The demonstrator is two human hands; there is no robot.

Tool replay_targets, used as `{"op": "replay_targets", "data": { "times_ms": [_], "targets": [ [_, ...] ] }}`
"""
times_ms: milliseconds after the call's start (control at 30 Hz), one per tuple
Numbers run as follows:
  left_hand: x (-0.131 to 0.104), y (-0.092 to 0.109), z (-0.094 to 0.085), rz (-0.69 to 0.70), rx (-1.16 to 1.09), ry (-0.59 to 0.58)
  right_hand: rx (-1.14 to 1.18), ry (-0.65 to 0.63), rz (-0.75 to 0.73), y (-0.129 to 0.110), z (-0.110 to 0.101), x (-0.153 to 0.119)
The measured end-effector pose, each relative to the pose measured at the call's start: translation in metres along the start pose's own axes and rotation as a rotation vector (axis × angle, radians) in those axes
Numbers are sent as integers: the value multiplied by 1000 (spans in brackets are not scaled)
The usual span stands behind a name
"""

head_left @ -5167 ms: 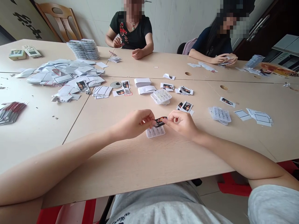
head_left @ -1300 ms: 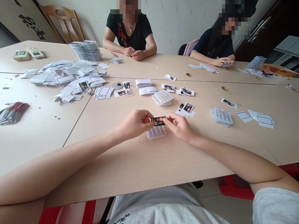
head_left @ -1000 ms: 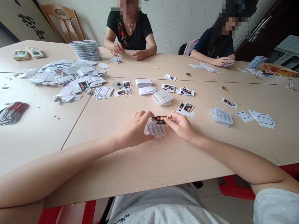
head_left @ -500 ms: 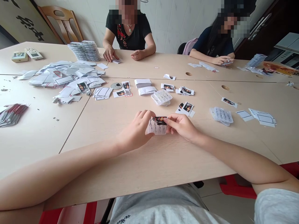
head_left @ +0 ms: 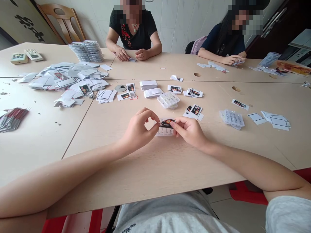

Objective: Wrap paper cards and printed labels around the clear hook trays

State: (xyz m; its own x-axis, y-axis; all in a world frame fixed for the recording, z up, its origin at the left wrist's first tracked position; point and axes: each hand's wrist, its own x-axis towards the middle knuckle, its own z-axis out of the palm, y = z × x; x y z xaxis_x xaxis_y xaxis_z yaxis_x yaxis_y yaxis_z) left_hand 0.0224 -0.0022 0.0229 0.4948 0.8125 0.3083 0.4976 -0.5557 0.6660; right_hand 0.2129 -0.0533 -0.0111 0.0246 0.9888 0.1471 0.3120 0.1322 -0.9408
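Note:
Between my hands is a small clear plastic box (head_left: 166, 131) with several small metal hook-like pieces inside. A black printed label (head_left: 167, 123) lies along its top edge, its left end lifted. My left hand (head_left: 143, 124) pinches that left end between thumb and index finger. My right hand (head_left: 190, 131) grips the box's right side, its thumb pressing on the label. Just beyond my hands sit stacked clear boxes (head_left: 168, 99) and loose printed labels (head_left: 195, 110).
Left on the table (head_left: 102, 181) are a heap of white cards (head_left: 70, 76) and stacked packs (head_left: 87, 51). More clear boxes (head_left: 232, 119) and white bordered cards (head_left: 277, 120) lie right. A roll of tape (head_left: 120, 88) is mid-table. Two people sit opposite, handling small items.
My left hand has let go of the box's left side and now pinches the label's end, which has risen. The right hand keeps its hold. Opposite, a person's hand has moved right.

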Motion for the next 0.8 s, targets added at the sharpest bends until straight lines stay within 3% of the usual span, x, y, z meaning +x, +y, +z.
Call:
{"op": "replay_targets", "data": {
  "times_ms": [200,333,567,800],
  "targets": [
    [-2,4,-1,-33,-9,-14,9,4,33,0,-1,0],
    [-2,5,-1,-127,-79,-30,24,0,32,0,-2,0],
    [1,-3,5,-281,-389,-61,-15,24,13,2,-3,1],
    [3,-5,8,-459,-417,-45,-58,42,23,3,-2,2]
  ]
}}
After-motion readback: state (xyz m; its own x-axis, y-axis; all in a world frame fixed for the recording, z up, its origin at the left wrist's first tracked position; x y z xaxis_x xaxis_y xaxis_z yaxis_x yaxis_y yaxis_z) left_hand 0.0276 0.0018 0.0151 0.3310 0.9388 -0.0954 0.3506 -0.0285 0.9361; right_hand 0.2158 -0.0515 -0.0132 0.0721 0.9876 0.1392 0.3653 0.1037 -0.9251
